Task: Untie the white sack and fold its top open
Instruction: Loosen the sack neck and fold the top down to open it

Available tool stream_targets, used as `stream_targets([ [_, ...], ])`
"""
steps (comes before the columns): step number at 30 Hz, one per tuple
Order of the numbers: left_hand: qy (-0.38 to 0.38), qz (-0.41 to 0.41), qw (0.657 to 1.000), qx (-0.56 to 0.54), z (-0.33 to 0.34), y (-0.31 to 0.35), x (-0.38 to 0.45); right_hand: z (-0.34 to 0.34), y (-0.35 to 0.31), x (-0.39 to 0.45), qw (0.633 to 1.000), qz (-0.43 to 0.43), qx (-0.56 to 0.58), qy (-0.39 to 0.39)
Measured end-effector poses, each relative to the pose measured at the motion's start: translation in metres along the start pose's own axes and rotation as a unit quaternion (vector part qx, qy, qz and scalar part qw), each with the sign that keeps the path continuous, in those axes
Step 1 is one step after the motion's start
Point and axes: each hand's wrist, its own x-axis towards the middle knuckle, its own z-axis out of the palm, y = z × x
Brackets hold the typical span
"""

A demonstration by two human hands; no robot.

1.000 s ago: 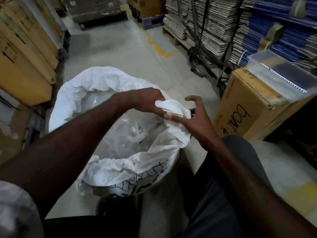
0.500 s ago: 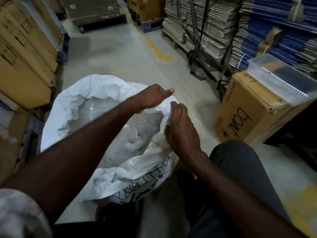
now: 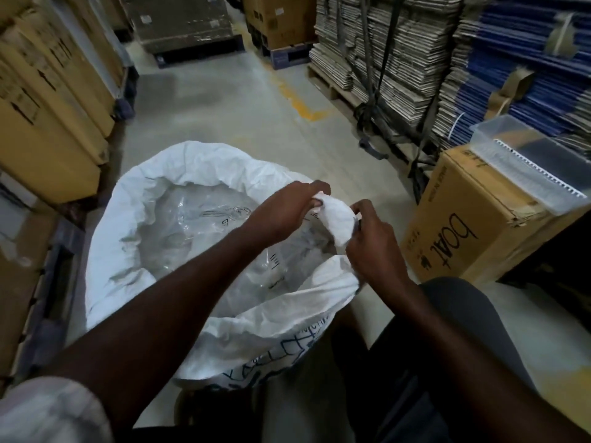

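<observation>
white sack (image 3: 204,174) blue-printed, brown box (image 3: 479,225)

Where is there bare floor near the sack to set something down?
Bare concrete floor lies beyond the white sack, between the yellow cartons and the strapped cardboard stacks. Crowded on the right: the boat box stands close to the right hand.

The white sack (image 3: 204,193) stood upright on the floor, its mouth wide open and its woven top rolled outward in a crumpled rim. Clear plastic packets lay inside. Blue printing showed on its near side. One raised flap of rim remained unfolded.
</observation>
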Motion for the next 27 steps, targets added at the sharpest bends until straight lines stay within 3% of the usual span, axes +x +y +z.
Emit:
stream_targets([
  [3, 0.023, -0.064, 0.998, -0.004, -0.002, 0.008, 0.015, 0.007, -0.009, -0.006, 0.97, -0.125, -0.204, 0.053],
  [6, -0.006, -0.075, 0.997, -0.014, 0.001, 0.012, 0.028, 0.012, -0.023, 0.0, 0.959, -0.19, -0.204, 0.055],
  [9, -0.023, -0.09, 0.995, -0.035, 0.002, 0.011, 0.034, 0.02, -0.025, 0.015, 0.97, -0.16, -0.183, -0.002],
  [12, -0.01, -0.086, 0.996, 0.012, -0.002, -0.001, 0.031, 0.025, -0.013, 0.02, 0.972, -0.16, -0.171, -0.011],
  [14, 0.008, -0.022, 0.996, 0.088, -0.005, -0.015, 0.023, 0.023, -0.004, 0.023, 0.98, -0.149, -0.132, -0.016],
  [17, 0.058, 0.097, 0.96, 0.255, -0.009, -0.044, 0.005, 0.02, 0.004, 0.036, 0.995, -0.093, -0.042, 0.016],
  [22, 0.001, -0.057, 0.937, 0.343, -0.02, -0.069, 0.001, 0.011, 0.006, 0.052, 0.989, 0.046, 0.14, -0.003],
  [25, -0.051, -0.07, 0.959, 0.269, -0.025, -0.074, 0.015, 0.006, 0.005, 0.058, 0.973, 0.118, 0.197, 0.007],
  [27, -0.057, -0.1, 0.972, 0.204, -0.029, -0.075, 0.022, 0.005, -0.002, 0.06, 0.98, 0.123, 0.154, -0.002],
])
